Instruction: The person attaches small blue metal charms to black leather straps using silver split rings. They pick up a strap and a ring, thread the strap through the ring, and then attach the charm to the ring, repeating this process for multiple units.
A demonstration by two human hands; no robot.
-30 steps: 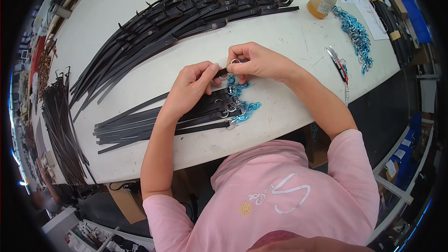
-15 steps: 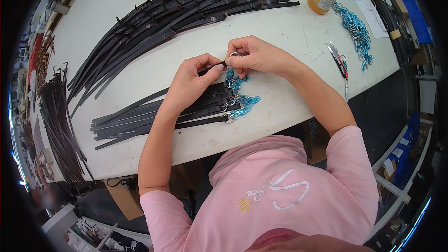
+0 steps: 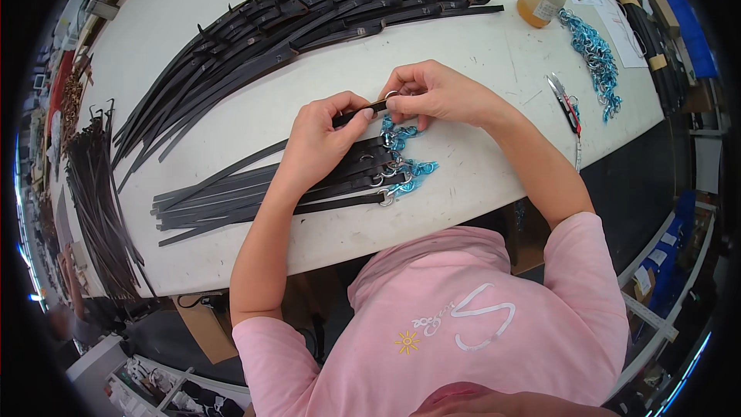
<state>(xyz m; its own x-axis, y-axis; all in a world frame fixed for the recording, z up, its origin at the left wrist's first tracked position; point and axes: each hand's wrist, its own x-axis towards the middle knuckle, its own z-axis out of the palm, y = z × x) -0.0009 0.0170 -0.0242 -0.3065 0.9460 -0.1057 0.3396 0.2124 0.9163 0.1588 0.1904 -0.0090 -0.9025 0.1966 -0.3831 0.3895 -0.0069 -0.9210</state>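
Between my two hands runs the end of a black strap (image 3: 376,106), raised above the table. My left hand (image 3: 324,135) is closed on it, thumb and fingers pinching close to the end. My right hand (image 3: 444,96) pinches that same end, where a silver metal ring (image 3: 391,96) shows at the fingertips. Whether the strap passes through the ring is hidden by the fingers. Below my hands lies a row of black straps (image 3: 208,201), their right ends fitted with metal rings (image 3: 386,198) and scraps of blue film (image 3: 421,169).
Many black straps with upturned ends (image 3: 270,38) cover the table's far side. A thin-strap bundle (image 3: 96,201) hangs at the left edge. On the right are a spouted bottle of amber liquid (image 3: 544,4), a heap of blue-wrapped rings (image 3: 593,58) and a red-and-black cutting tool (image 3: 567,106).
The whole view has shifted slightly. My hands still pinch the strap end; more of the strap now shows between them, and the right fingers have moved a little along it.
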